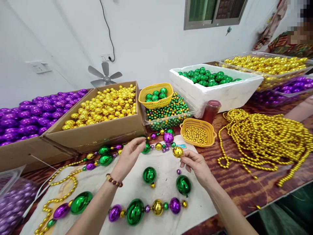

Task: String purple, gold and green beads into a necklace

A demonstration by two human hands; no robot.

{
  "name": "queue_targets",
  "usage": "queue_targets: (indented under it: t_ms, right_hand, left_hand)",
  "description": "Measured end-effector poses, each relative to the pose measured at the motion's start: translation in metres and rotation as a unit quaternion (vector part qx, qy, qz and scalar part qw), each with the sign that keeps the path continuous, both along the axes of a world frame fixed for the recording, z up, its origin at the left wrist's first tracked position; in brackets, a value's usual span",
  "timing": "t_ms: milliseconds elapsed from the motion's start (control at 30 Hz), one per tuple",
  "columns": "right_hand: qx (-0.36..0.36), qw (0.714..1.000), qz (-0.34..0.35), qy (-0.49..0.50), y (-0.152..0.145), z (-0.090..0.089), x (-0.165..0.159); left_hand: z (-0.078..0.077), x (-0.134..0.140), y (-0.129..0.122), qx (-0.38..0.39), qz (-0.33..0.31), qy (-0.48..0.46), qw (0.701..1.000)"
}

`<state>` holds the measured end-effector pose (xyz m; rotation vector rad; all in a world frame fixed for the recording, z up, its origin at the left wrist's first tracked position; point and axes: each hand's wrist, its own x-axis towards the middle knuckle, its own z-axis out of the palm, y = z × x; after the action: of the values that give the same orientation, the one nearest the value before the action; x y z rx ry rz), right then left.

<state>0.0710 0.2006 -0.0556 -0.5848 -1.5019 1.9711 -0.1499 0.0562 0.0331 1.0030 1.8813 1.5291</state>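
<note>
My left hand reaches over the white cloth, its fingertips closed at a shiny green bead; the exact grip is partly hidden. That bead sits in a strand with small gold, purple and green beads and a large purple bead. My right hand pinches a round gold bead at its lower right edge. A tiny purple bead lies below these fingers. Nearer me are a large green bead, another green bead, and a threaded row with a big green bead.
Cardboard boxes hold purple balls and gold balls. Behind the cloth stand a yellow basket of small gold beads, a red-lidded jar and a white foam box. Gold bead chains pile at right, near another person's arm.
</note>
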Motion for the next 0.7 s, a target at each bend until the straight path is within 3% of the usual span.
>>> queue_targets:
  t_ms: [133,233,333,467,567,700]
  right_hand:
    - [-0.002,1.000,-0.007,-0.003,0.000,-0.005,0.007]
    - [-0.004,1.000,-0.011,-0.012,-0.002,-0.008,0.010]
    - [-0.005,1.000,-0.014,-0.017,-0.004,-0.011,0.011]
    - [-0.004,1.000,-0.020,-0.016,-0.005,-0.011,0.012]
    - [-0.004,1.000,-0.024,-0.016,-0.005,-0.008,0.012]
    - [-0.009,1.000,-0.022,-0.007,-0.004,-0.006,0.011]
  left_hand:
    - [-0.038,-0.007,-0.036,-0.121,-0.073,0.097,0.985]
    - [-0.053,0.004,-0.049,-0.170,-0.144,0.149,0.963]
    - [-0.053,0.017,-0.047,-0.190,-0.211,0.219,0.934]
    - [-0.046,0.033,-0.039,-0.174,-0.238,0.324,0.899]
    - [-0.043,0.040,-0.039,-0.155,-0.279,0.406,0.856]
    - [-0.051,0.038,-0.038,-0.150,-0.312,0.473,0.810]
